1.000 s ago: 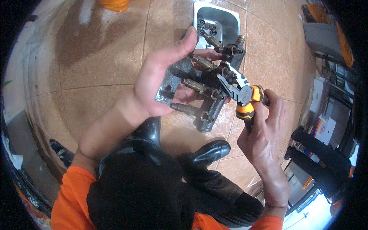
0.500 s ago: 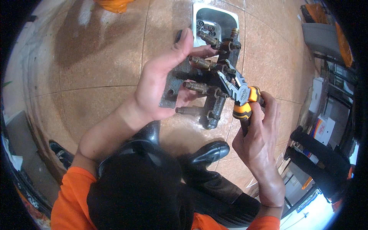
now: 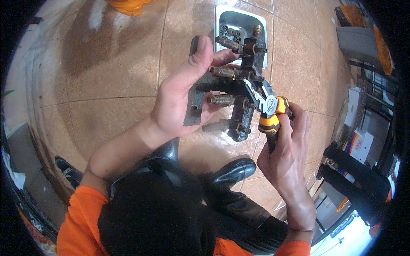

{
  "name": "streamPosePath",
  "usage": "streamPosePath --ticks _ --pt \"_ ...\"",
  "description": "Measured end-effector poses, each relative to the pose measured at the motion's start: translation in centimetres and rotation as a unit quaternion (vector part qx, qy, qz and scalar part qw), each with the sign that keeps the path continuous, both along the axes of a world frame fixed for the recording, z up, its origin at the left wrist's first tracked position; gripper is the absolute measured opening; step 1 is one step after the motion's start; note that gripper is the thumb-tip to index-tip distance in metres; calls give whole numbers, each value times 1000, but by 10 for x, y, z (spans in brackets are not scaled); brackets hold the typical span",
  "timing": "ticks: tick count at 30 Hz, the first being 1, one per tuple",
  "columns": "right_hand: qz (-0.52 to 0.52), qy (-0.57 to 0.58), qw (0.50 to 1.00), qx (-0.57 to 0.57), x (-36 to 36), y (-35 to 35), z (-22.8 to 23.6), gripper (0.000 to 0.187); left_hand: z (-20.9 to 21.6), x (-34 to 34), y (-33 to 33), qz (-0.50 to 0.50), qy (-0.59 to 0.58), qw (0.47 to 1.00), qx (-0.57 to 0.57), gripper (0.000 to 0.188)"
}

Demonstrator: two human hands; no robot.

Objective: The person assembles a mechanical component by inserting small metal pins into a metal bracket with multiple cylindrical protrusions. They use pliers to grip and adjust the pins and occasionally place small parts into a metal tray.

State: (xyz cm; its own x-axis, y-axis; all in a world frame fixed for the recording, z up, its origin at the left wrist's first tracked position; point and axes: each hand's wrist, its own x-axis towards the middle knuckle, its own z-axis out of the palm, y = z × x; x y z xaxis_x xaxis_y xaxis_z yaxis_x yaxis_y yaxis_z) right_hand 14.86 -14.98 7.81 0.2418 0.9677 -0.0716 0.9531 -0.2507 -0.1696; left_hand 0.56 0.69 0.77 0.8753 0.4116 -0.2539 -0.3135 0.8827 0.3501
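My left hand (image 3: 173,94) grips a dark metal pipe manifold (image 3: 242,112) by its flat bracket plate (image 3: 193,112), thumb up and fingers partly hidden behind it. Several brass-coloured threaded valve stems (image 3: 221,100) stick out of the pipe toward that hand. In my right hand (image 3: 287,147) is a pair of pliers (image 3: 270,106) with yellow and black handles. Their jaws, parted, reach the small fittings on the pipe's right side, near its middle; I cannot tell whether they grip one.
Beyond the manifold, a steel tray (image 3: 261,21) with several small dark parts rests on the tiled floor (image 3: 124,85). A black boot (image 3: 235,170) is below the work. An orange object (image 3: 128,6) lies at the far edge. Boxes and a rack line the right side, by another person's dark-clad legs (image 3: 358,170).
The manifold has turned slightly in my left hand: its far end shifted left and up, its near end a little right. The pliers have stayed almost in place.
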Motion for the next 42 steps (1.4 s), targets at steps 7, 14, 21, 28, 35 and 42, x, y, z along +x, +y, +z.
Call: streamPosePath --ticks 7,14,21,28,35,42 --pt "42 -115 992 -4 14 5 15 45 -13 -14 15 -26 -84 988 -127 76" --pt "117 -180 977 -10 29 8 28 45 -8 -9 18 -89 -191 953 -218 70" --pt "107 -136 984 -41 28 6 28 44 -8 -8 14 -126 -126 968 -174 66" --pt "82 -102 991 -38 22 4 21 38 -13 -7 9 -75 -62 986 -136 55" --pt "61 -88 993 -43 18 5 20 36 -12 -9 8 -60 -80 983 -157 47" --pt "37 -69 996 -33 15 2 10 44 -22 -8 2 -26 -112 985 -129 56"
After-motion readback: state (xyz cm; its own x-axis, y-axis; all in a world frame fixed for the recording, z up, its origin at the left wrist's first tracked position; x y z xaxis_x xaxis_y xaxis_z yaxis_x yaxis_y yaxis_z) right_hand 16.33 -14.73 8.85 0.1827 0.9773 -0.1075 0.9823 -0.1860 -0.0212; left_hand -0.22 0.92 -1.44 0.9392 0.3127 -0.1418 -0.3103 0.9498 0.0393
